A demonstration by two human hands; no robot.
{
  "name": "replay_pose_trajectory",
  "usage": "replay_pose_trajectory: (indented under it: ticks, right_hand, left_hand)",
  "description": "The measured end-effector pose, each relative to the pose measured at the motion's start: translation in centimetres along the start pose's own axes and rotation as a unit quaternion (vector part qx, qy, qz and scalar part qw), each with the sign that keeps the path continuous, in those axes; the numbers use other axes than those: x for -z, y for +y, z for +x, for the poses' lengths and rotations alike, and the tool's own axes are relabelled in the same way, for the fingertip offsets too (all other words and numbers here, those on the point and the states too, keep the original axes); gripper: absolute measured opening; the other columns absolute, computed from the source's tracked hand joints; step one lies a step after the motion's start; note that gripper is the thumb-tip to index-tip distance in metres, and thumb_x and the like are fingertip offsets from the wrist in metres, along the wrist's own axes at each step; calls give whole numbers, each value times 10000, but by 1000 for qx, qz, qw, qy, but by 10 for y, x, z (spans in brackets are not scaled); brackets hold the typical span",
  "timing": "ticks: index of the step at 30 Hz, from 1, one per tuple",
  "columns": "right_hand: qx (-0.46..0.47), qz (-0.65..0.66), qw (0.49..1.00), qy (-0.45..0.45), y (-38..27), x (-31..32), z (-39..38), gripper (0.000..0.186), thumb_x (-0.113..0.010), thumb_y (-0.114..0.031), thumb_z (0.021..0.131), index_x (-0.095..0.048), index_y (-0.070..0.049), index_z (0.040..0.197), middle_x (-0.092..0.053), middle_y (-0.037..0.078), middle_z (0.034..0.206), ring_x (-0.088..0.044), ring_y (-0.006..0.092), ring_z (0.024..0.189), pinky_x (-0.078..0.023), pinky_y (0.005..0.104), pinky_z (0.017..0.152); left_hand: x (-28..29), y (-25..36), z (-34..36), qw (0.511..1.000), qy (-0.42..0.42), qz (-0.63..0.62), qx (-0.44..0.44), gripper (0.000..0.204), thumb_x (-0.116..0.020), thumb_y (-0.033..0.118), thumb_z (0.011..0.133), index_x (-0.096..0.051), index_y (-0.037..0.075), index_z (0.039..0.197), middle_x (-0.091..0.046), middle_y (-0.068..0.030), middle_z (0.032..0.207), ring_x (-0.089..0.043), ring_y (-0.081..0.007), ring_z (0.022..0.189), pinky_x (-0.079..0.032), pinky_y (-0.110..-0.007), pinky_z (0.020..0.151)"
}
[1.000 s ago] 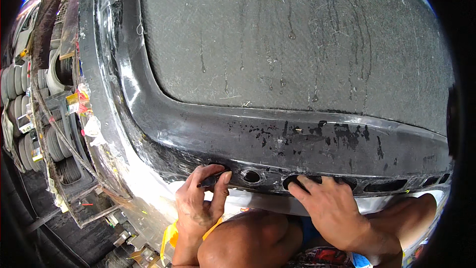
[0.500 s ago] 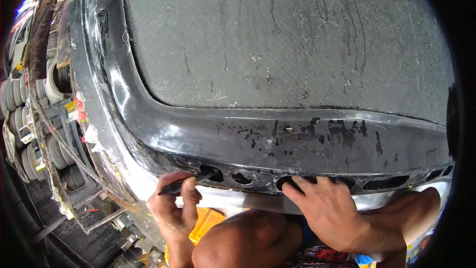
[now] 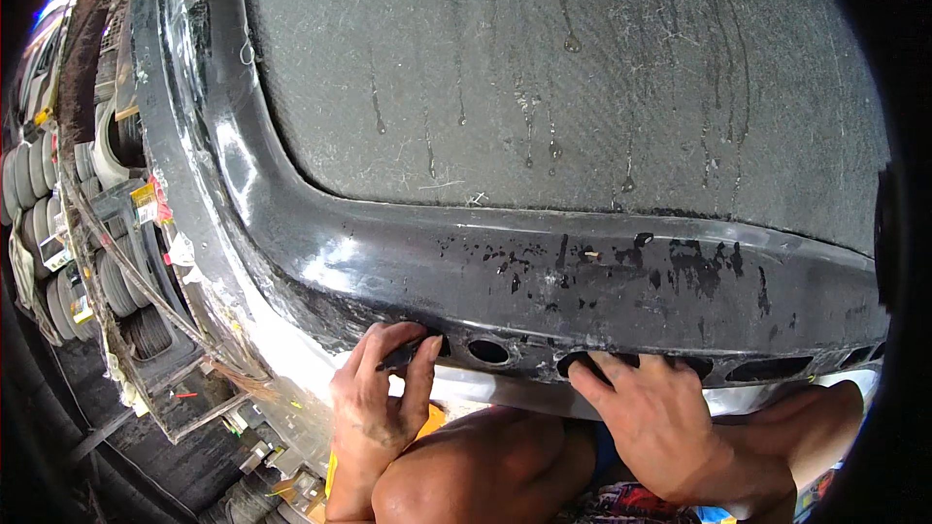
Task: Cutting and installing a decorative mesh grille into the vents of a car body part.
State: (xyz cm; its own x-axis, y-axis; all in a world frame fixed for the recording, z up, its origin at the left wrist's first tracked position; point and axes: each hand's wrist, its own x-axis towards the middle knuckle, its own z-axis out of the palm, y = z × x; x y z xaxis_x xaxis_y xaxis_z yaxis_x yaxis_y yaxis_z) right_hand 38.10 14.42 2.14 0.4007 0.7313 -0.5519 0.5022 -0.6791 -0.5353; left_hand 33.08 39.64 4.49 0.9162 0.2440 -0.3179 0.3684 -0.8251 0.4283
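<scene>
A large black moulded panel [image 3: 442, 272] with a glossy raised border curves across the view, framing a grey, woven-looking sheet [image 3: 466, 68] that has drip streaks. Several dark openings pierce its near edge, among them a round hole [image 3: 488, 351]. My left hand [image 3: 383, 393] is closed around a slim black tool [image 3: 398, 357], whose far end reaches the leftmost opening; its tip is hidden. The fingers of my right hand [image 3: 652, 403] hook into a wider opening further right, gripping the panel's near edge. The fingertips are out of sight inside it.
Beneath the panel's near edge runs a pale, shiny band [image 3: 500, 393]. My bare knee [image 3: 456, 466] rises close below my hands. At the left, stacked tyres [image 3: 29, 175] stand beyond a rusty frame [image 3: 155, 306], with assorted clutter [image 3: 257, 456] on the floor.
My left hand has moved right and brought the black tool to the leftmost opening. My right hand keeps its place in the wider opening. The whole view has shifted slightly.
</scene>
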Motion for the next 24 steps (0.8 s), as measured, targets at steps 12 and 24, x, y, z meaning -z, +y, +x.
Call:
replay_pose_trajectory:
  ticks: [12,24]
  right_hand:
    - [11,21,1000,17,0,7,2,482,-619,-76,853,-599,-138,1331,-649,80,1324,-643,330,1066,-570,420,810]
    - [-4,47,999,19,-1,1,5,534,-645,-16,811,-616,-138,1330,-648,81,1330,-639,341,1045,-573,452,811]
  left_hand:
    - [29,-3,-25,969,211,-126,30,257,-705,183,1005,-650,-67,991,-611,-61,694,-577,-101,540,-424,-231,504]
    - [7,-14,-2,999,34,-23,-35,199,-778,24,900,-656,-7,1054,-671,-131,848,-669,-270,596,-527,-362,510]
